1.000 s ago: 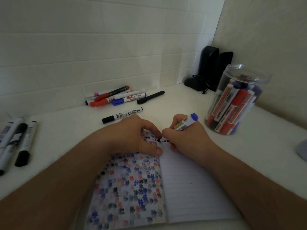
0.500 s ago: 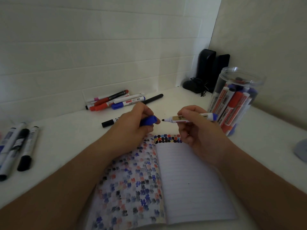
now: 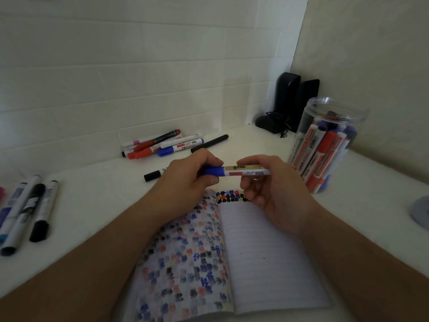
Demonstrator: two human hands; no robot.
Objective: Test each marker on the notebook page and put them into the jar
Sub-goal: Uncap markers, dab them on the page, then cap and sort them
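Fingers of the left hand (image 3: 185,180) curl round the blue cap (image 3: 213,171) of a white-barrelled marker with a gold and red label (image 3: 246,170), while the right hand (image 3: 274,189) pinches the barrel between thumb and fingertips. Both hands hold this marker level in the air, cap seated on the barrel, above the top edge of the open lined notebook (image 3: 267,252). Its left page is covered in small blue, red and black blots, and a row of darker blots runs along the top of the right page. To the right stands the clear plastic jar (image 3: 329,145), upright, holding many red and blue markers. On the white table (image 3: 92,194) a black-capped white marker (image 3: 154,175) lies just behind the left hand, a loose pile of markers (image 3: 167,146) lies by the tiled wall, and more markers (image 3: 25,212) lie at the far left. Two black speakers (image 3: 294,101) stand in the corner.
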